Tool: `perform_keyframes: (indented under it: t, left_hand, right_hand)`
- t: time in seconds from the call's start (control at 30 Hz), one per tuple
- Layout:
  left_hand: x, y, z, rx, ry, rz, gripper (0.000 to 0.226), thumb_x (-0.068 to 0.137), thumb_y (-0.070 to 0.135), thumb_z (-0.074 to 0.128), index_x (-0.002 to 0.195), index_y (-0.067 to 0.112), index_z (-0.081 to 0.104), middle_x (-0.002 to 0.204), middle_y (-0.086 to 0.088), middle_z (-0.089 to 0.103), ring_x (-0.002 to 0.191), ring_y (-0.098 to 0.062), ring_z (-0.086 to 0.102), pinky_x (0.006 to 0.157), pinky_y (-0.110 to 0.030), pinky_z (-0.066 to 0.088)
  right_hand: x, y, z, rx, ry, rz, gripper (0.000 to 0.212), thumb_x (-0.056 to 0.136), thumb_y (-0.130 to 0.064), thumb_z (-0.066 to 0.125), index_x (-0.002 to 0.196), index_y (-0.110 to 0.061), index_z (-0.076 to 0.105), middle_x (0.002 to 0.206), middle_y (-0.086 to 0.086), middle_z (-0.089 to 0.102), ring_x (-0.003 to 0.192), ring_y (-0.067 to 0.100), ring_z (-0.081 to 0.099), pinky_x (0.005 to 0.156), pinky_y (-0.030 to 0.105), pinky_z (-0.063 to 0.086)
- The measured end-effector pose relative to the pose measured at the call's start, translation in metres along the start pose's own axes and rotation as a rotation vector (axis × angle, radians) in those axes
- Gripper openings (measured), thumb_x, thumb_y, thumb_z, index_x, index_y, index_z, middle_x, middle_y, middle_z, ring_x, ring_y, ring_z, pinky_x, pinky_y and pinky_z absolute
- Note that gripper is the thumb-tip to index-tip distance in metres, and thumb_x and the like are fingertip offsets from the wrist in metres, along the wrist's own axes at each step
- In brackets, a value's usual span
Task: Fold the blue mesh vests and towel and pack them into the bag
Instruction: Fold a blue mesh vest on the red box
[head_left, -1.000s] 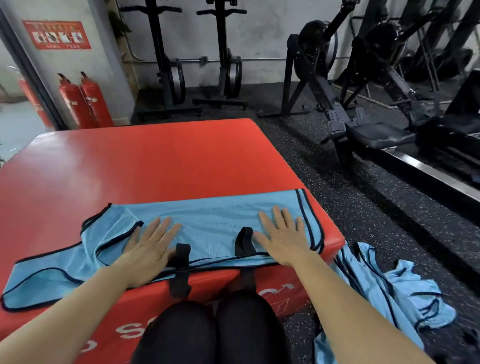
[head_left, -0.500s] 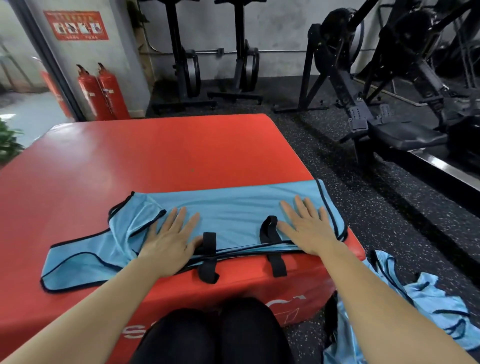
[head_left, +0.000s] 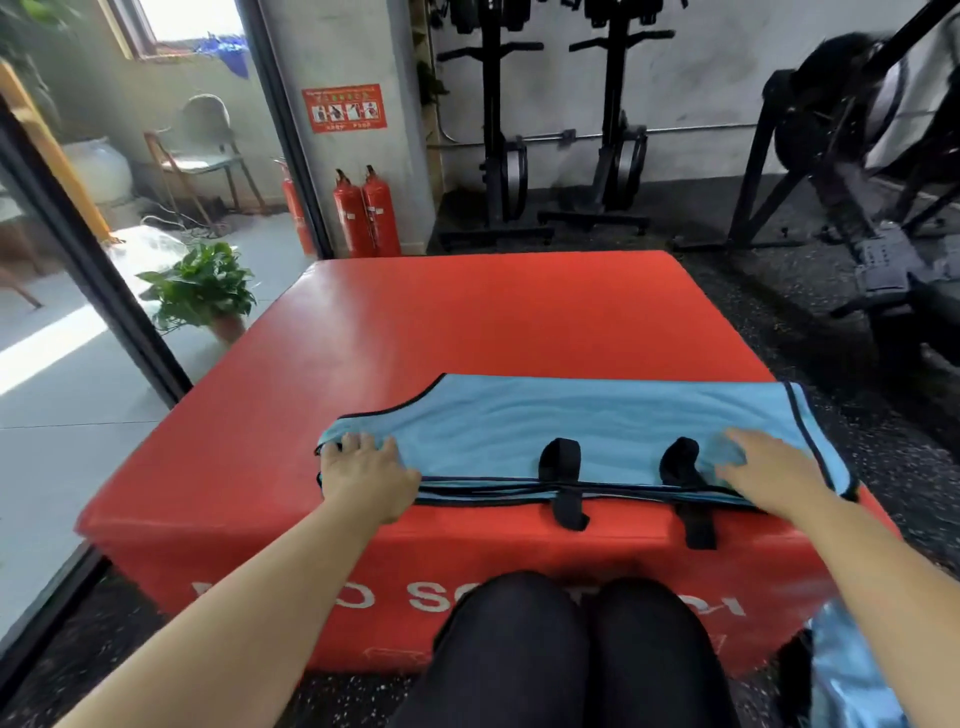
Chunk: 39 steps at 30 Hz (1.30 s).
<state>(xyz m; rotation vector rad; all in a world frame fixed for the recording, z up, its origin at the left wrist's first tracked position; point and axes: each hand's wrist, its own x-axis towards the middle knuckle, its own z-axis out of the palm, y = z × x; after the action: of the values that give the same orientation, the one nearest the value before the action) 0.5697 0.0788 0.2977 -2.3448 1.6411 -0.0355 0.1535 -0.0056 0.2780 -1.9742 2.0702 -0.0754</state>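
left hand (head_left: 366, 480) grips vest (head_left: 597, 415); right hand (head_left: 769, 475) blurred

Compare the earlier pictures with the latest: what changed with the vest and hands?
The left hand slid along the blue mesh vest from its middle to its left end and grips the fabric. The strap part once spread leftwards looks folded in. The right hand stays flat on its right side, the vest at the near edge of the red box.

Single head view; looks forward-down, close over red box (head_left: 467, 322).
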Motion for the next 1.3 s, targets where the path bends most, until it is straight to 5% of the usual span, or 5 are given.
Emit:
perform_keyframes:
  t: [0.2, 0.43, 0.67, 1.07, 1.3]
  left_hand:
    - [0.005, -0.034, -0.019, -0.492, 0.285, -0.168, 0.028, 0.094, 0.023, 0.038, 0.1, 0.011, 0.063, 0.101, -0.011, 0.062, 0.102, -0.032, 0.052, 0.072, -0.035, 0.041]
    - [0.019, -0.07, -0.003, -0.726, 0.003, -0.374, 0.027, 0.088, 0.01, 0.046, 0.104, -0.004, 0.063, 0.111, -0.024, 0.063, 0.104, -0.042, 0.058, 0.083, -0.038, 0.046]
    - [0.014, -0.065, -0.002, -0.916, -0.042, -0.377, 0.047, 0.084, 0.034, 0.045, 0.111, -0.003, 0.057, 0.101, -0.019, 0.063, 0.086, -0.034, 0.056, 0.075, -0.038, 0.042]
    - [0.023, -0.073, -0.006, -1.089, -0.27, -0.275, 0.02, 0.087, 0.025, 0.06, 0.085, 0.006, 0.053, 0.072, -0.008, 0.047, 0.058, -0.022, 0.039, 0.053, -0.028, 0.027]
    - [0.02, -0.092, -0.004, -0.768, -0.046, -0.269, 0.026, 0.07, 0.014, 0.068, 0.057, 0.007, 0.047, 0.06, -0.007, 0.045, 0.055, -0.023, 0.04, 0.05, -0.025, 0.029]
  right_hand:
    - [-0.009, -0.048, -0.002, 0.662, -0.002, -0.034, 0.062, 0.083, 0.009, 0.052, 0.14, -0.014, 0.048, 0.127, 0.013, 0.06, 0.09, 0.023, 0.058, 0.072, 0.028, 0.044]
    - [-0.018, -0.047, -0.012, 0.418, 0.171, -0.059, 0.009, 0.082, -0.007, 0.064, 0.084, -0.012, 0.071, 0.094, 0.004, 0.07, 0.092, 0.024, 0.064, 0.078, 0.033, 0.046]
    - [-0.041, -0.04, -0.012, 0.221, -0.126, -0.051, 0.026, 0.086, -0.019, 0.059, 0.064, -0.011, 0.07, 0.046, 0.003, 0.062, 0.056, 0.019, 0.059, 0.059, 0.03, 0.043]
    - [-0.048, -0.051, -0.003, 0.054, -0.07, -0.095, 0.008, 0.085, -0.019, 0.062, 0.079, -0.024, 0.064, 0.091, -0.003, 0.063, 0.093, 0.02, 0.059, 0.076, 0.033, 0.049]
    - [-0.048, -0.051, -0.002, -0.042, -0.107, -0.101, 0.016, 0.084, -0.016, 0.062, 0.085, -0.03, 0.055, 0.1, -0.001, 0.053, 0.11, 0.024, 0.049, 0.086, 0.034, 0.047]
